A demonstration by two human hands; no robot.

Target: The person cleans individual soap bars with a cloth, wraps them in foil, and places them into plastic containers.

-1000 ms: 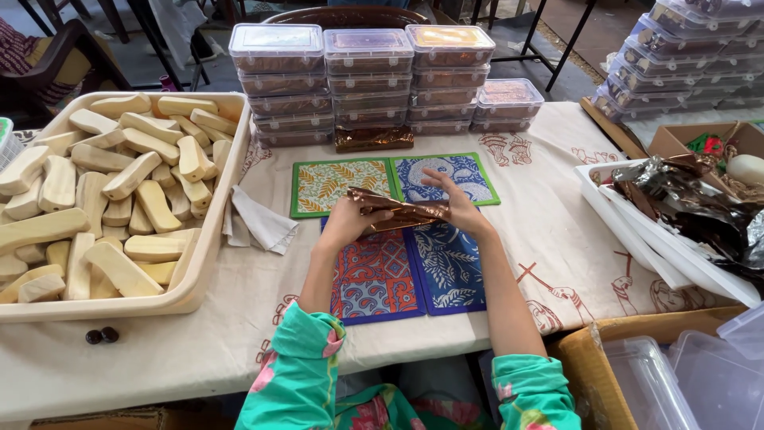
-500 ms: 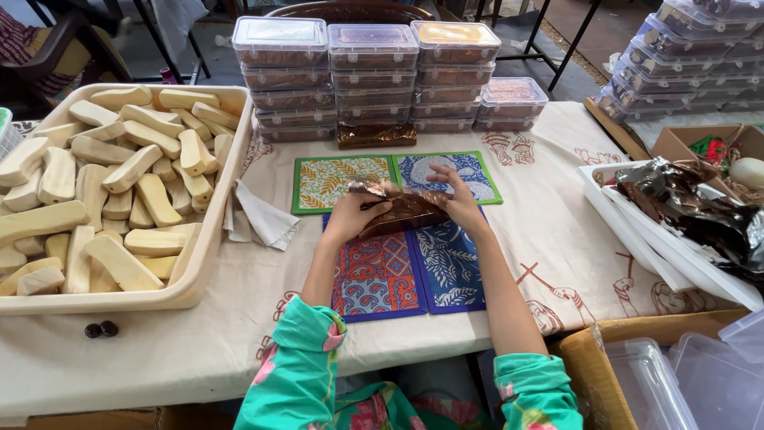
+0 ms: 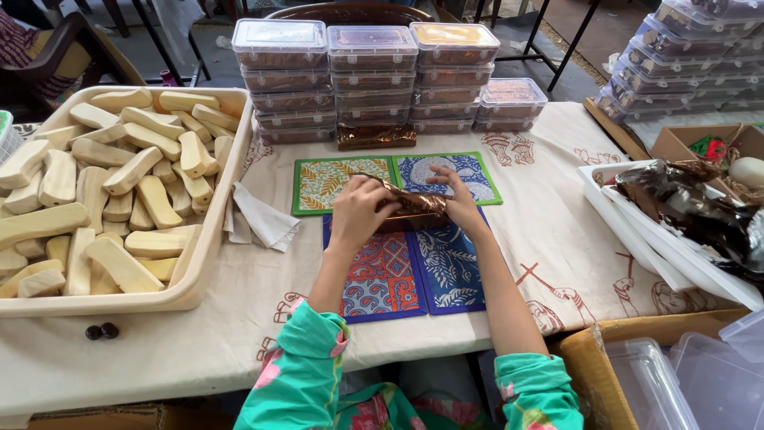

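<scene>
A brown, glossy-wrapped bundle (image 3: 410,209) is held from both ends at the middle of the table (image 3: 549,239): the left hand (image 3: 360,213) is curled closed over its left end, while the right hand (image 3: 460,203) is pressed against its right end with the fingers (image 3: 438,173) spread over the wrapping. Directly beneath the grip, four patterned mats (image 3: 382,275) are laid in a block, two green-bordered behind the bundle and two blue-bordered nearer the person. Just beyond the grip, a second brown wrapped packet (image 3: 376,136) is seen lying against stacked clear lidded containers (image 3: 370,76). To the left of the grip, a crumpled white cloth (image 3: 259,223) is found beside a beige tray (image 3: 208,263) heaped with pale wooden blocks (image 3: 119,183). To the right of the grip, a white tray (image 3: 637,239) of dark crinkled wrappers (image 3: 692,211) is placed near the table's edge.
</scene>
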